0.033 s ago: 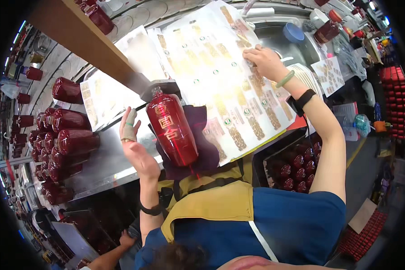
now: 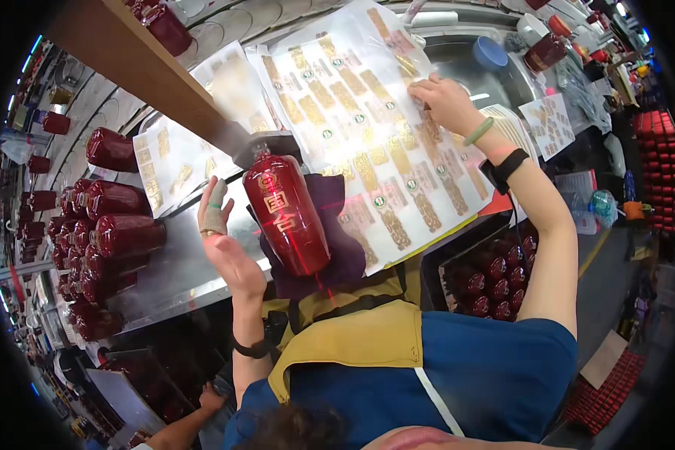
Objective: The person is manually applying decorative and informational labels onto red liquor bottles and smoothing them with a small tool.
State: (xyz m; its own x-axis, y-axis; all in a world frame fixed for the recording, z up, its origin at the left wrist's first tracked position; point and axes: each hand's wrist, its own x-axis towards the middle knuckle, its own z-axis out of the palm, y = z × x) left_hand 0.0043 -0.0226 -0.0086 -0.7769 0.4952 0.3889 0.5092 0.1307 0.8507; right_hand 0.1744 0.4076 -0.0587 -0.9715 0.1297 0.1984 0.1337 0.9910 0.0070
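A red glass bottle (image 2: 287,214) with gold characters lies on a dark purple cloth (image 2: 330,196), its neck toward a bracket (image 2: 266,147). A thin red light line crosses it. My left hand (image 2: 223,232) is held open to the left of the bottle, apart from it, with pale coverings on some fingers. On the right, my right hand (image 2: 446,103) rests at the edge of a large white sheet (image 2: 350,125) carrying rows of gold and pinkish stickers. Its fingers are bent together on the sheet; what they hold, if anything, is hidden.
A wooden beam (image 2: 139,67) slants over the table from the upper left. Many red bottles (image 2: 120,199) stand at left; a crate of bottles (image 2: 495,281) sits at lower right. Beyond my right hand is a metal sink (image 2: 457,56) with a blue bowl (image 2: 490,54). Another person's hand (image 2: 211,397) shows at lower left.
My right hand has shifted very slightly to the right along the sheet. The glare on the sheets is weaker, so the stickers show more clearly. My left hand and the bottle look nearly unmoved.
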